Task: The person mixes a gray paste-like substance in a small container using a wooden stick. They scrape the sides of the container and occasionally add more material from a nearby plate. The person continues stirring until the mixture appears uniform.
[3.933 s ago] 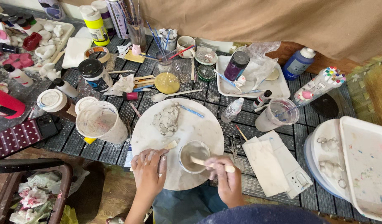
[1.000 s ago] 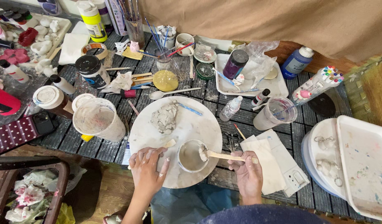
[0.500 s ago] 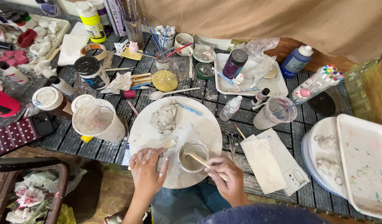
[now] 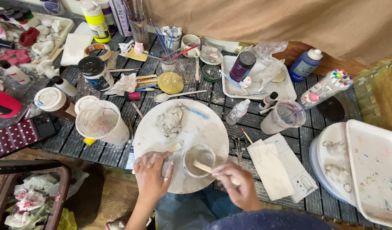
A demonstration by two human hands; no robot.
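Stirring grey slip in a little cup on the round board

So here the right hand (image 4: 238, 187) is closed around a flat wooden stick (image 4: 206, 168), and the far end of that stick is down inside a small cup (image 4: 199, 159) full of grey, muddy-looking mix. The hand is a bit blurred, so I can't make out the exact finger placement. The left hand (image 4: 152, 174) lies open and flat, palm down, on the near-left part of the round white board (image 4: 204, 127), just beside the cup but not touching it as far as I can see. A small pale wedge (image 4: 174, 147) sits right by its fingertips.

The cup stands on the near side of the board, and the board lies on the dark slatted counter (image 4: 306, 136). Further back on the same board there's a lump of grey clay (image 4: 170, 120), well apart from the cup.

Around it: a big smeared plastic cup (image 4: 103, 123) just left of the board, a white spoon (image 4: 179, 95) and a yellow lid (image 4: 170, 82) behind it, a small clear bottle (image 4: 238, 111) to the right, and scissors (image 4: 237, 147) next to a folded white paper (image 4: 272, 170). Far right is a white tray (image 4: 374, 170), paint-speckled
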